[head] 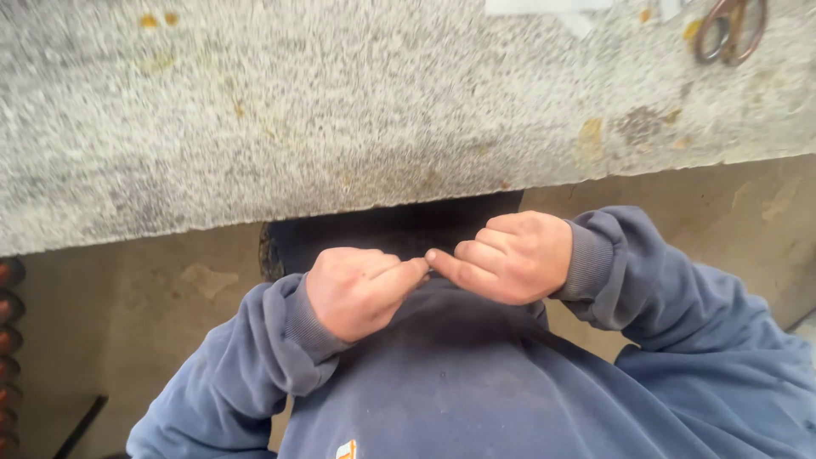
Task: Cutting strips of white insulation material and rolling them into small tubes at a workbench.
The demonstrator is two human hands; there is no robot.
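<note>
Fingertips meet at the middle of the frame: my left hand point(357, 289) and my right hand point(514, 255) are drawn in close against the front of my blue sweatshirt point(476, 382), knuckles up, the outstretched forefingers touching tip to tip just below the centre. The other fingers of both hands are curled in toward the palms. Whether anything is pinched between the touching tips I cannot tell; nothing shows there, and the spot is small and shadowed. My sleeves, with ribbed cuffs, run out to the lower left and to the right edge. Above my hands, across the whole upper half of the frame, lies a speckled grey stone slab point(340, 110) with yellowish stains, its near edge running slightly uphill from left to right. On it, in the upper right corner, well apart from my hands, rest rusty scissors point(731, 30), only partly in view. Below the slab edge is a dull brownish floor point(153, 306), and at the far left edge a column of reddish-brown round shapes point(8, 340), too cropped to identify.
</note>
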